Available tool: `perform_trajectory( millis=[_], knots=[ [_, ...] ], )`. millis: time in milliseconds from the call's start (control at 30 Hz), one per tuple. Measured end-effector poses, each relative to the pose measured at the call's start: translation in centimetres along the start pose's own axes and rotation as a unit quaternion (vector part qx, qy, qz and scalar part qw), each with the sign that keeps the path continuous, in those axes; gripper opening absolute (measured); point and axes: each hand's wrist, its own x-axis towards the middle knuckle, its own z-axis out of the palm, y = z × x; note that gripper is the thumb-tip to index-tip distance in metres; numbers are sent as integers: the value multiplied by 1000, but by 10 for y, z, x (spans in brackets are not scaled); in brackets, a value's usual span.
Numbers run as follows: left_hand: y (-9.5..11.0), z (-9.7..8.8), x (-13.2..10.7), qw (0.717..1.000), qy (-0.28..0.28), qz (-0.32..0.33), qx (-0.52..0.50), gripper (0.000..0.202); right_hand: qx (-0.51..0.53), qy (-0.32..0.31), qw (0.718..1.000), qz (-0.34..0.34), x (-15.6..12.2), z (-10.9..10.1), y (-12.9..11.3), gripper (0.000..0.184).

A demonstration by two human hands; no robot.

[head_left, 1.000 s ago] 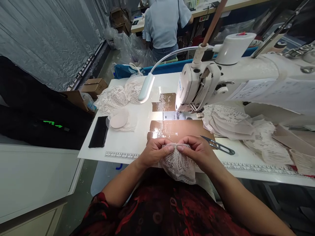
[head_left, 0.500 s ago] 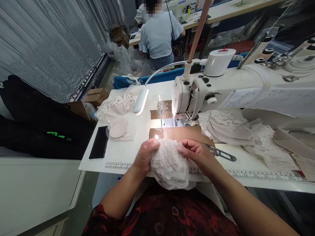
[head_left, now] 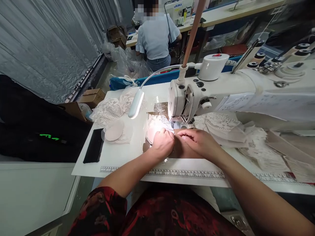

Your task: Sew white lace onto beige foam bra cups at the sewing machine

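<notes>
A white lace bra cup (head_left: 155,126) lies under the bright lamp at the sewing machine's needle area, left of the presser foot. My left hand (head_left: 163,143) is closed on its near edge, fingers curled and pressing down. Just right of the needle, my right hand (head_left: 197,141) has its thumb and fingers pinched together close to the cup's edge. Whatever is between those fingertips is hidden. Both hands are over the brown covering (head_left: 187,153) on the machine bed. The sewing machine head (head_left: 180,101) stands directly beyond the hands.
More lace cups (head_left: 108,111) and a beige round pad (head_left: 114,130) lie left, near a black phone (head_left: 93,146). Lace pieces (head_left: 223,126) are piled right. A lamp (head_left: 136,104) overhangs the table. A ruler strip (head_left: 182,173) runs along the front edge. Another person (head_left: 156,37) sits beyond.
Both hands have moved forward from the table's front edge to the needle area, bringing the lace bra cup onto the machine bed. The metal thread snips by my right hand are no longer visible.
</notes>
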Motion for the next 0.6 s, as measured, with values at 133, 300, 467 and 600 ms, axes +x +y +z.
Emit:
perform_trajectory(
  millis=[133, 300, 467, 600],
  knots=[
    [10, 0, -7, 999, -21, 21, -34, 25, -99, -16, 994, -44, 8, 17, 3, 32],
    [-12, -27, -27, 965, -17, 19, -259, 18, -229, -17, 970, -76, 5, 34, 5, 25],
    [-31, -80, -52, 819, 41, -24, -572, 19, -244, -23, 967, -71, 4, 31, 3, 28],
    [-44, -123, -85, 725, 241, -27, -645, 25, -245, -15, 967, -71, 5, 32, 3, 34]
  ],
)
